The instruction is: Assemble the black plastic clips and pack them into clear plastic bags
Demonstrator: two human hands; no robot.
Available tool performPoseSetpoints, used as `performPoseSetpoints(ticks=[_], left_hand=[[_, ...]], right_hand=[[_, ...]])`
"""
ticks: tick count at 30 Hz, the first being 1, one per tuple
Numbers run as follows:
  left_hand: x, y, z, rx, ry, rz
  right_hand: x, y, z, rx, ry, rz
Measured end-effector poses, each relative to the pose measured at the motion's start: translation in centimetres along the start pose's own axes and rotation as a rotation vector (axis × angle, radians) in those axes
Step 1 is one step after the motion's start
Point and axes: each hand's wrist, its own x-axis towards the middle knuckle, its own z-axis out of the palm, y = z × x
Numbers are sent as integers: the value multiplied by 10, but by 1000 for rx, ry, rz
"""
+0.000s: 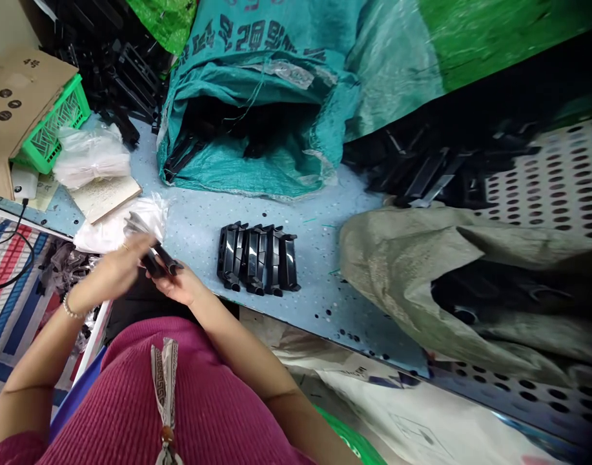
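Observation:
My right hand (180, 287) is closed round dark plastic parts (166, 259) in front of my body, just past the table's near edge. Over them comes my left hand (119, 268), with a beaded bracelet at the wrist. Motion blurs its fingers, which look closed on a dark plastic part (137, 223) that sticks out beyond them. Several glossy black plastic parts (255, 258) lie side by side in a row on the speckled blue table (315, 200), to the right of both hands. A white plastic bag (153, 213) lies just beyond my left hand.
An open teal woven sack (296, 177) at the back holds black parts. More black parts (436, 174) are heaped at right behind a grey-brown sack (392, 258). At left stand a green basket (48, 142), a cardboard box (19, 90) and stacked clear bags (92, 152).

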Motion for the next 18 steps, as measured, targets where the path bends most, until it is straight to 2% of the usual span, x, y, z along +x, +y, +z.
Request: performPoseSetpoints(ticks=[2, 5, 7, 10, 12, 15, 18], left_hand=[[-8, 26, 11, -65, -70, 100], [-16, 50, 9, -97, -97, 106], [-20, 57, -1, -99, -49, 88], [-27, 63, -20, -156, 2, 89], [-32, 65, -28, -176, 51, 94], [-39, 63, -33, -193, 187, 62], [-42, 58, -29, -252, 223, 23]], right_hand=[[-4, 1, 2, -118, 73, -117], [-19, 3, 14, -332, 157, -281], [-30, 6, 26, -401, 95, -306], [-42, 7, 41, -390, -84, -257], [-43, 4, 45, -417, -108, -300], [-36, -7, 39, -563, 61, -516], [-30, -22, 33, -854, 175, -781]])
